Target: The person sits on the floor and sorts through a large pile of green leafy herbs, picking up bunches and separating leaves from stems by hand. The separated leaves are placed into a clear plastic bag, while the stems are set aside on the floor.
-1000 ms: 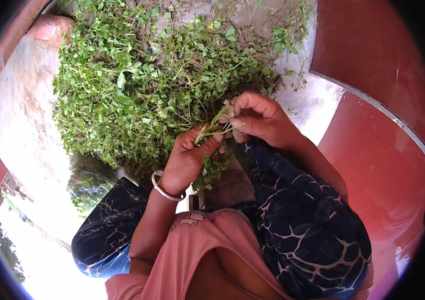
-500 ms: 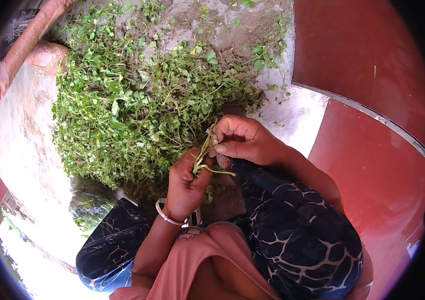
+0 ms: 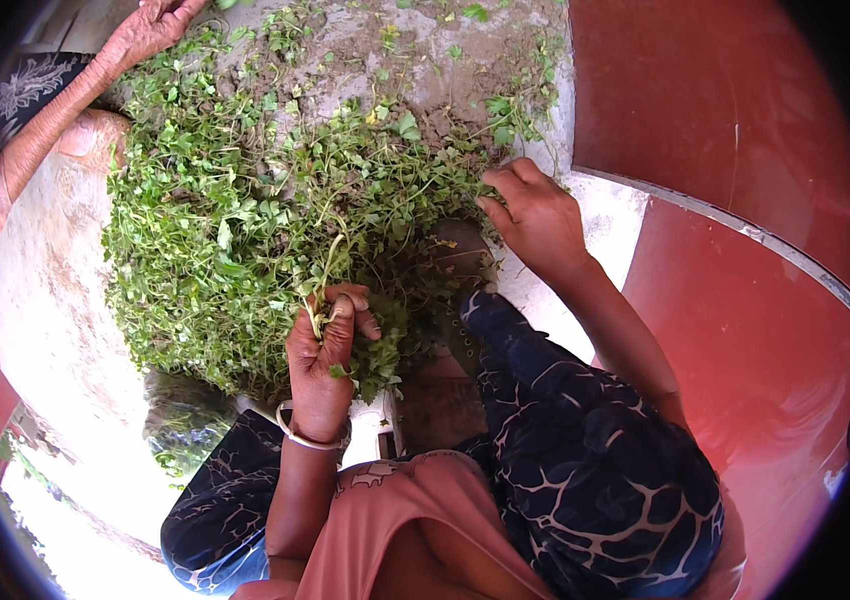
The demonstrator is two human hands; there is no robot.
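Note:
My left hand, with a white bangle on the wrist, is closed around a small bunch of green leafy stems that stick up out of the fist. A big pile of green leafy sprigs spreads over the pale ground in front of me. My right hand is stretched out to the pile's right edge, palm down, fingers curled onto the greens there; whether it grips any is hidden. My knees in dark patterned cloth sit below both hands.
Another person's hand and forearm rest on the pile's upper left. A red curved wall with a pale rim runs along the right. Bare dirt with stray leaves lies beyond the pile. A small white object sits between my knees.
My hands were together working a sprig; now my right hand has let go and moved up and right to the pile's edge. My left hand keeps its bunch, lower.

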